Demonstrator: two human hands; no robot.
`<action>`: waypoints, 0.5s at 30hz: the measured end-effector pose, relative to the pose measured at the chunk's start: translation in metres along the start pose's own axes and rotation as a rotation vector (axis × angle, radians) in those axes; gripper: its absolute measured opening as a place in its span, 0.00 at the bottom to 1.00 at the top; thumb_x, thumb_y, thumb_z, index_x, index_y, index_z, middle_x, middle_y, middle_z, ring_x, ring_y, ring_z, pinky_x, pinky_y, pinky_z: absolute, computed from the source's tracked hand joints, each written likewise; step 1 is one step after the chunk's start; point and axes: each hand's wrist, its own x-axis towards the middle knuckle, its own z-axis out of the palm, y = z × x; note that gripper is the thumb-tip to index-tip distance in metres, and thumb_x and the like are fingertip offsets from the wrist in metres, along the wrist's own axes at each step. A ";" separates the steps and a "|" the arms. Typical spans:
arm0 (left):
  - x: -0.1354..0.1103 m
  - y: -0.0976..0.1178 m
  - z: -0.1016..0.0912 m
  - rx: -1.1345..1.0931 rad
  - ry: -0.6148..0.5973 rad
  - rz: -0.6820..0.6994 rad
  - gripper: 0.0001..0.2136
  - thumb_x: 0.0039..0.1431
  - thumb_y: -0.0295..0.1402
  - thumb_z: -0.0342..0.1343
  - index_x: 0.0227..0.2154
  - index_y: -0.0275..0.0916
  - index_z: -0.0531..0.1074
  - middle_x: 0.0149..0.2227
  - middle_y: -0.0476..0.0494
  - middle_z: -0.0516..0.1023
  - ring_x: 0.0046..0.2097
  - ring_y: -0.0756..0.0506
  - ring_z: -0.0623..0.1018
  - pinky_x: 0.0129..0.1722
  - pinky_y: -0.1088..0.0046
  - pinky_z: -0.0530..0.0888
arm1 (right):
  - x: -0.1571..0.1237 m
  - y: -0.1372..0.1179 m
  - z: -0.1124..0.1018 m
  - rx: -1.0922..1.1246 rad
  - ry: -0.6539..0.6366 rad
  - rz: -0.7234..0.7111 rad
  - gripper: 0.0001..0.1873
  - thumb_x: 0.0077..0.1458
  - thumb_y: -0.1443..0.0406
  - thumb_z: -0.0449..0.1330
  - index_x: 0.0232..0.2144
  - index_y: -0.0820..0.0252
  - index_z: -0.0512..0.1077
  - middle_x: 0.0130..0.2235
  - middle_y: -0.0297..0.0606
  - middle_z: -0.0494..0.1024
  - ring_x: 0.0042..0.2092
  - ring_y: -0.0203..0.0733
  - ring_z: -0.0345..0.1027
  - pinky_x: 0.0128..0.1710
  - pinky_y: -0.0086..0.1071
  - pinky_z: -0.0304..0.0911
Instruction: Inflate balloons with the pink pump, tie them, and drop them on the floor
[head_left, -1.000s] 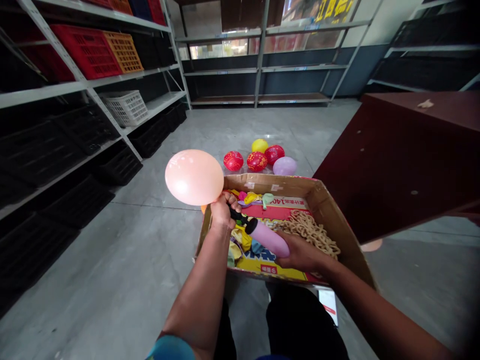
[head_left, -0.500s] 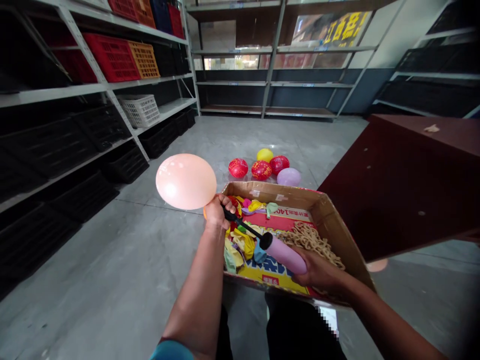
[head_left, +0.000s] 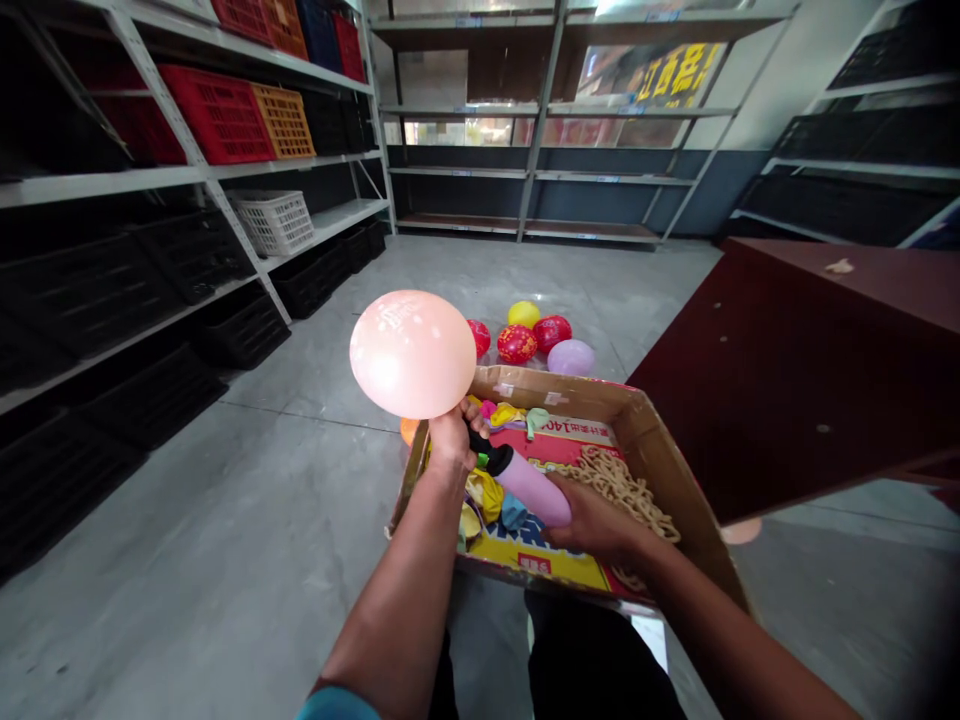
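A peach balloon (head_left: 412, 353), swollen and round, is held up by my left hand (head_left: 452, 437). The fingers close round its neck and the black nozzle end of a hand pump. My right hand (head_left: 589, 518) wraps round the pump's pink barrel (head_left: 534, 487), which lies close to my left hand, with the black rod hardly showing. Below both hands stands an open cardboard box (head_left: 637, 420). Flat balloons (head_left: 486, 493) in yellow, blue, green and other colours lie in its left part. A heap of tan long, thin balloons (head_left: 622, 490) fills part of its right side.
Beyond the box, several blown-up balloons (head_left: 517, 343) rest on the grey floor. An orange balloon (head_left: 409, 430) peeks out left of the box. A dark red wooden piece of furniture (head_left: 810, 370) stands right. Shelves with crates (head_left: 217, 113) line the left; another rack (head_left: 525, 175) stands behind.
My right hand has pushed the pump's barrel toward my left hand, so the long exposed rod has nearly vanished. The balloon has shifted right in view and looks slightly bigger.
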 end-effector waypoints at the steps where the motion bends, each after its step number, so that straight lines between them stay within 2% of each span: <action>1: 0.000 0.001 0.000 -0.002 -0.001 0.003 0.11 0.46 0.25 0.48 0.18 0.39 0.51 0.15 0.55 0.51 0.15 0.56 0.56 0.13 0.80 0.55 | 0.001 -0.002 0.000 -0.005 0.000 0.007 0.25 0.39 0.65 0.63 0.44 0.60 0.68 0.40 0.37 0.76 0.36 0.43 0.69 0.36 0.32 0.63; 6: 0.003 0.013 -0.005 -0.010 -0.001 0.028 0.10 0.45 0.24 0.48 0.18 0.39 0.51 0.16 0.56 0.51 0.15 0.55 0.56 0.13 0.79 0.56 | -0.006 0.004 -0.003 0.036 -0.031 -0.018 0.22 0.39 0.67 0.61 0.41 0.59 0.67 0.38 0.35 0.75 0.37 0.42 0.69 0.35 0.30 0.63; 11: 0.005 0.028 -0.011 -0.037 0.040 0.067 0.11 0.45 0.23 0.48 0.18 0.40 0.49 0.16 0.56 0.50 0.15 0.55 0.55 0.13 0.80 0.56 | -0.026 0.033 -0.015 0.006 -0.074 0.057 0.20 0.37 0.69 0.61 0.38 0.58 0.68 0.35 0.33 0.75 0.37 0.43 0.69 0.36 0.31 0.63; 15: 0.007 0.029 -0.012 -0.036 0.062 0.079 0.11 0.44 0.22 0.47 0.18 0.39 0.50 0.16 0.55 0.50 0.15 0.56 0.55 0.13 0.80 0.55 | -0.041 0.051 -0.017 -0.016 -0.033 0.123 0.24 0.36 0.70 0.59 0.41 0.57 0.69 0.38 0.35 0.77 0.39 0.45 0.70 0.38 0.33 0.64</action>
